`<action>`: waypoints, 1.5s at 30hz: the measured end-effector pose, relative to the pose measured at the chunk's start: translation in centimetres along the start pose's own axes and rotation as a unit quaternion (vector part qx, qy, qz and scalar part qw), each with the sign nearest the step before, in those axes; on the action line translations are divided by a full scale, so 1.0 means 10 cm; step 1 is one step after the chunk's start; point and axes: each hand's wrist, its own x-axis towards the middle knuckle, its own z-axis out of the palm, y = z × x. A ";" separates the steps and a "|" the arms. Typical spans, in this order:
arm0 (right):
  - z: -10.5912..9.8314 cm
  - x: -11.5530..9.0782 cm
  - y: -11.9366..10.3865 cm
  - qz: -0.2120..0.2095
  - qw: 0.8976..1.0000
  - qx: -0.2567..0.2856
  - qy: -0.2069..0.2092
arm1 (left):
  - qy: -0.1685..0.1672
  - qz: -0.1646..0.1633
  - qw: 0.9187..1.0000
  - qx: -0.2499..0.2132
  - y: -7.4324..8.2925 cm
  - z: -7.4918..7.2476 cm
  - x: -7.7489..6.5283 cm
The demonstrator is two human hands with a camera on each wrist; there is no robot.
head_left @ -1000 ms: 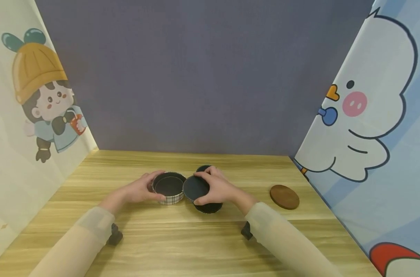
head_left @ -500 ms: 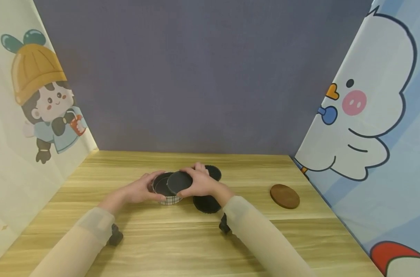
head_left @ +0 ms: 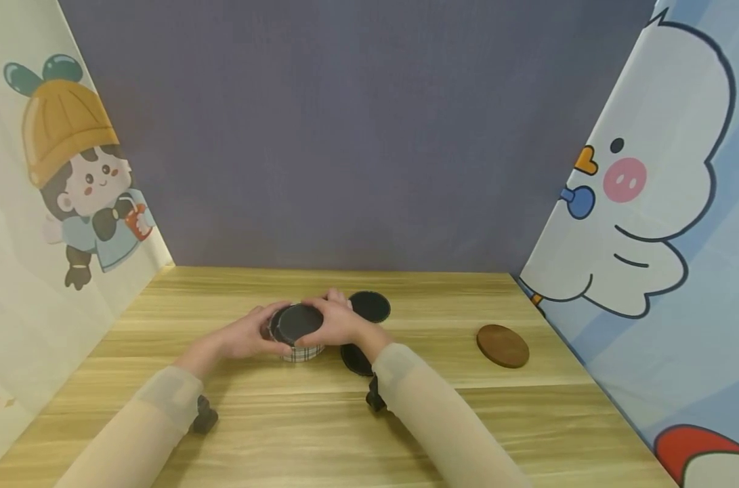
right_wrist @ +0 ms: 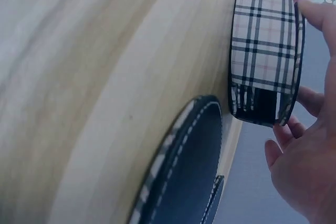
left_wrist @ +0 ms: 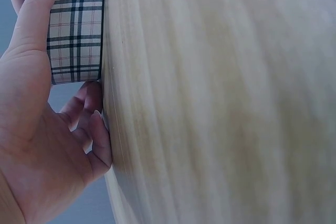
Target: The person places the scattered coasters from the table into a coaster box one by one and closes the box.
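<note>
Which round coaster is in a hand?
The black coaster gripped by the right hand, over the round plaid holder; the far black coaster, near black coaster and brown coaster lie on the table.

Your left sleeve [head_left: 128,434] and right sleeve [head_left: 445,420] are long and cream-coloured, each ending in a slightly greyer cuff [head_left: 171,393]. A small, blocky black camera [head_left: 204,415] shows under each cuff. Your left hand [head_left: 244,334] and right hand [head_left: 334,322] are bare.
</note>
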 end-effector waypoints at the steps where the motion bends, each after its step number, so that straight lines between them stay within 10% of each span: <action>1: 0.01 0.01 0.00 -0.001 1.000 -0.002 -0.001 | 0.000 -0.001 1.000 -0.001 0.00 0.00 0.00; 45: -0.04 -0.03 0.03 -0.024 0.999 -0.003 -0.037 | -0.014 -0.010 1.000 0.002 -0.04 -0.01 0.02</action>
